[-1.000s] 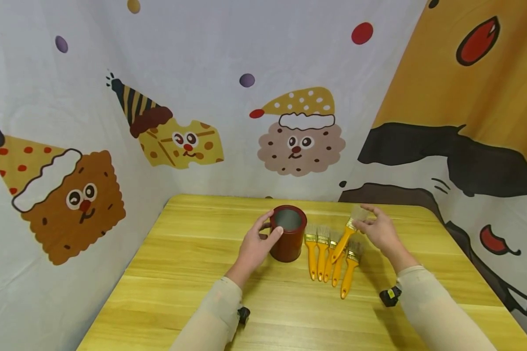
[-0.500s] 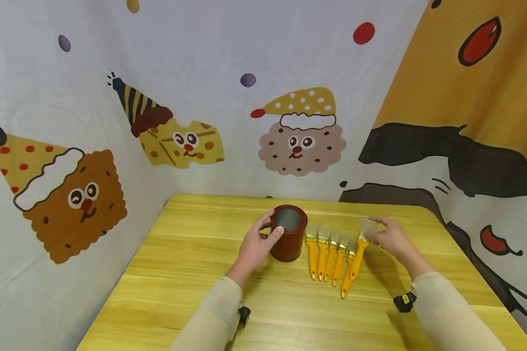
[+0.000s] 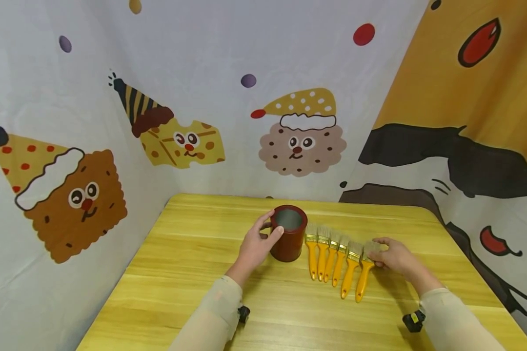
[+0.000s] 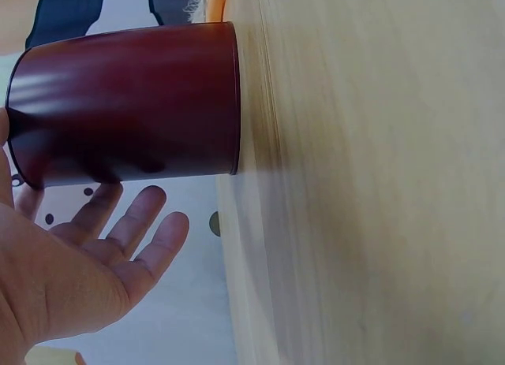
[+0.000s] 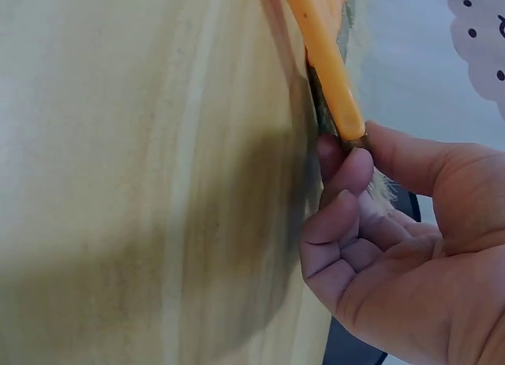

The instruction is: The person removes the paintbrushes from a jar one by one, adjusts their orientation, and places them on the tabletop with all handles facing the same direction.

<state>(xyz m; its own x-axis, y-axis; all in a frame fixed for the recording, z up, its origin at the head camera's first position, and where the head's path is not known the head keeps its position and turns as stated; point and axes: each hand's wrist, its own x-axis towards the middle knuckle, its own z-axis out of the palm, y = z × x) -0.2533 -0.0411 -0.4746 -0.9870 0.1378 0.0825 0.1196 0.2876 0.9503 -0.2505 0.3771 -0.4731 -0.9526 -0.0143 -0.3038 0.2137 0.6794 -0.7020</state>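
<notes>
A dark red cup (image 3: 288, 239) stands upright on the yellow wooden table (image 3: 193, 273). My left hand (image 3: 256, 241) holds it from the left, thumb on the near side and fingers round the far side. The left wrist view shows the cup (image 4: 126, 105) beside my palm and spread fingers (image 4: 150, 215). Right of the cup, several yellow-handled paintbrushes (image 3: 325, 258) lie in a row, bristles pointing away. My right hand (image 3: 377, 256) pinches the rightmost brush (image 3: 362, 282) at its bristle end as it lies on the table. The right wrist view shows my fingers (image 5: 339, 176) closed on that brush's (image 5: 323, 57) ferrule.
Cartoon-printed cloth walls (image 3: 290, 136) close in the table at the back and on both sides. Small black wrist cameras (image 3: 413, 321) sit on both sleeves. Bare wood lies left of the cup and along the table's near edge.
My right hand carried the brush from above the row down and to the right, laying it at the row's right end. The left hand and cup stayed put.
</notes>
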